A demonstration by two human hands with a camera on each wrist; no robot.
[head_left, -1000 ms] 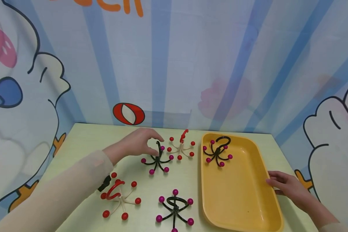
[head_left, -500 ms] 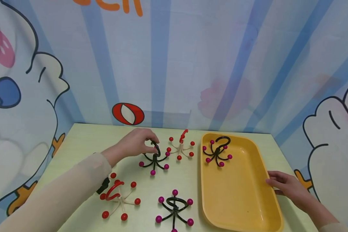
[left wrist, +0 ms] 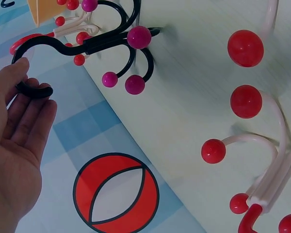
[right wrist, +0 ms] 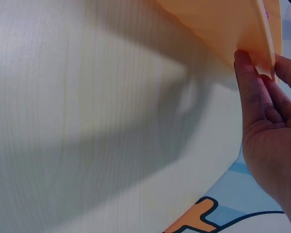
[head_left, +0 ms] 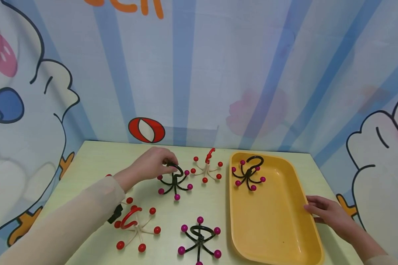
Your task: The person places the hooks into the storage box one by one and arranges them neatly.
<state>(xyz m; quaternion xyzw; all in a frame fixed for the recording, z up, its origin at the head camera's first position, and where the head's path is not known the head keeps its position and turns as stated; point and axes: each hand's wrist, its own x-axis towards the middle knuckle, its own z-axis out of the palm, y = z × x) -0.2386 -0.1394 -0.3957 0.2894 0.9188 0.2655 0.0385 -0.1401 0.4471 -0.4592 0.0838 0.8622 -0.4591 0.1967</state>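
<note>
My left hand (head_left: 167, 164) pinches the curved top hook of a black hanger with magenta ball tips (head_left: 174, 183), which stands at the table's middle back. In the left wrist view the thumb and fingers (left wrist: 39, 109) close on that black hook (left wrist: 35, 90), and the hanger's ball-tipped arms (left wrist: 133, 41) spread just beyond. My right hand (head_left: 310, 209) grips the right rim of a yellow tray (head_left: 272, 221). Its fingers (right wrist: 250, 82) clasp the rim's edge (right wrist: 262, 58) in the right wrist view. A second black hanger (head_left: 248, 173) lies in the tray's far left corner.
A white hanger with red balls (head_left: 206, 167) stands between the held hanger and the tray. Another white and red one (head_left: 136, 225) and a third black one (head_left: 199, 236) sit near the front edge. A cartoon-printed backdrop (head_left: 199, 73) walls in the table.
My left hand reached the black hanger's hook and closed on it. The hanger has shifted slightly left. The right hand and tray have stayed put.
</note>
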